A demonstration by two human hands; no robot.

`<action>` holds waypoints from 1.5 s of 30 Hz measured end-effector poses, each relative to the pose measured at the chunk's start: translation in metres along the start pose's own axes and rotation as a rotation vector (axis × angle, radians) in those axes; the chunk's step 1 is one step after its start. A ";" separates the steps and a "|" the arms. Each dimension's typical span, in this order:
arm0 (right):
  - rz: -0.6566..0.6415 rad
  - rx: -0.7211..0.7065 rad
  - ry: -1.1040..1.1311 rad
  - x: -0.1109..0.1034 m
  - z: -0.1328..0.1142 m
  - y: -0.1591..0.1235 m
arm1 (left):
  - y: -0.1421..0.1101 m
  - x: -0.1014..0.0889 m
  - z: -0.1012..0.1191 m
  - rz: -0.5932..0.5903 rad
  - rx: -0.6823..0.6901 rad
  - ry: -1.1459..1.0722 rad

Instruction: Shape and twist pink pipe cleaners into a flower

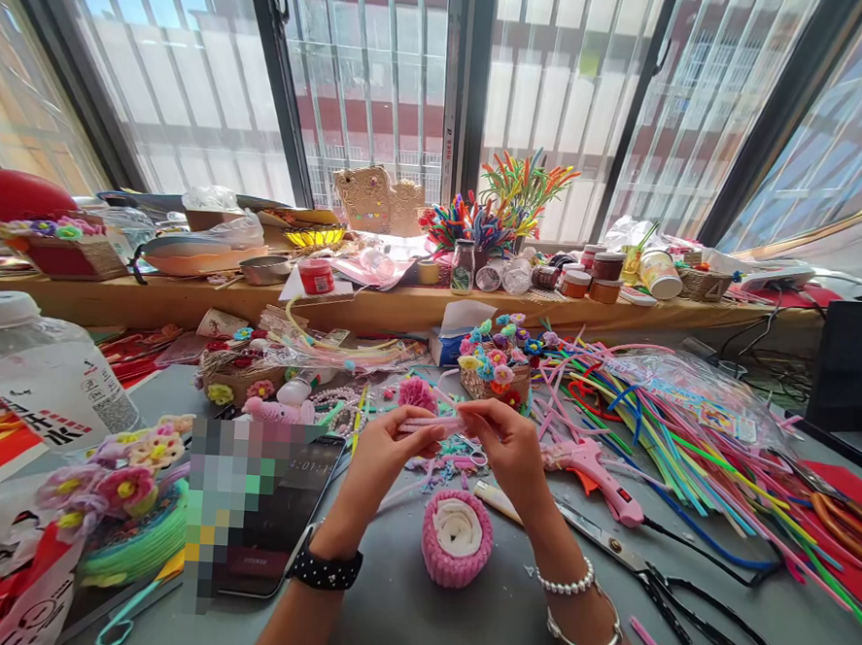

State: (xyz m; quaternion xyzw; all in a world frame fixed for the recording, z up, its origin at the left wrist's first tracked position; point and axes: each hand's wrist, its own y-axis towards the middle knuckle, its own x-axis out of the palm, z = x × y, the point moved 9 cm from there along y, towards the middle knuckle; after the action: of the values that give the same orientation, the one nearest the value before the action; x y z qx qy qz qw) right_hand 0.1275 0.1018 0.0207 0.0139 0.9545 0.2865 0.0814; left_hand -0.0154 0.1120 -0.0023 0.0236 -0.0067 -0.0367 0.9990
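Both my hands are raised over the middle of the table, pinching pale pink pipe cleaners (431, 424) stretched between them. My left hand (398, 442) closes its thumb and fingers round one end. At the other end my right hand (505, 446) grips with its fingertips. Below them stands a small round pink pot (457, 538) made of fuzzy pipe cleaner, with white material coiled inside. Just beyond my hands lies a fluffy pink pompom flower (418, 394). A pink hot glue gun (597, 477) rests to the right of my right hand.
Large black-handled scissors (636, 559) lie at the right, near a heap of coloured pipe cleaners (679, 445). A phone (273, 517) and a big plastic bottle (49, 367) are at the left. A basket of small flowers (497, 366) stands behind my hands, below a cluttered ledge (388, 305).
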 end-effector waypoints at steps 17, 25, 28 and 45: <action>-0.107 0.117 0.031 0.008 0.010 0.002 | -0.002 -0.002 0.007 0.042 0.079 0.035; -0.084 0.229 0.266 0.014 0.017 -0.001 | -0.004 0.013 -0.004 -0.048 -0.037 -0.192; -0.033 0.225 0.252 0.007 0.017 0.000 | -0.003 0.017 -0.006 -0.089 -0.053 -0.309; -0.098 0.048 -0.018 0.000 -0.003 0.003 | -0.004 0.021 -0.006 -0.250 0.010 0.208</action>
State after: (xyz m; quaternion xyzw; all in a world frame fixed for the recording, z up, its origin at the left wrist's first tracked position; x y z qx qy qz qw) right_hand 0.1271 0.1027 0.0245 -0.0285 0.9599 0.2588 0.1038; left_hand 0.0056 0.1069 -0.0086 0.0331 0.0997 -0.1581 0.9818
